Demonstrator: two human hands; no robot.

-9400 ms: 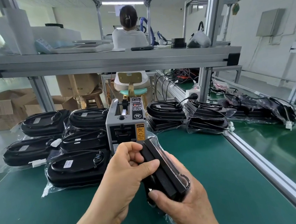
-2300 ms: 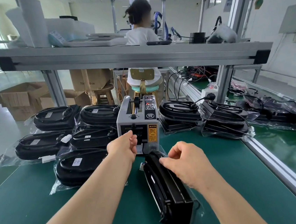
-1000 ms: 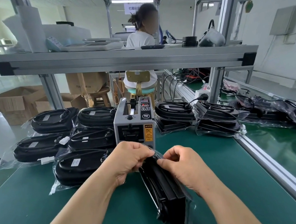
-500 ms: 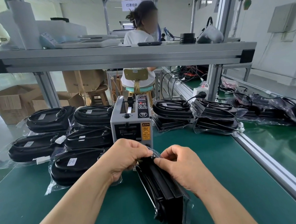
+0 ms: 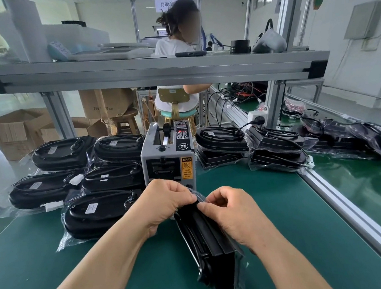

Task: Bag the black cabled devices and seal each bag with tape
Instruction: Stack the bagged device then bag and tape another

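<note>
Both hands pinching bagged black device (image 5: 209, 241), left hand (image 5: 165, 202), right hand (image 5: 233, 210), dispenser (image 5: 168, 156) labelled "CAUTION"

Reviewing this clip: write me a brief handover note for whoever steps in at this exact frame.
Left hand and right hand: both pinch the far end of the clear plastic bag around the black cabled device, which stands on edge on the green bench mat.
Grey tape dispenser: just beyond the hands.
Done: bagged devices lie left of the dispenser.
Left: finish this seal; tape itself too small to confirm. Stack at right appears bagged; seals unclear.
</note>
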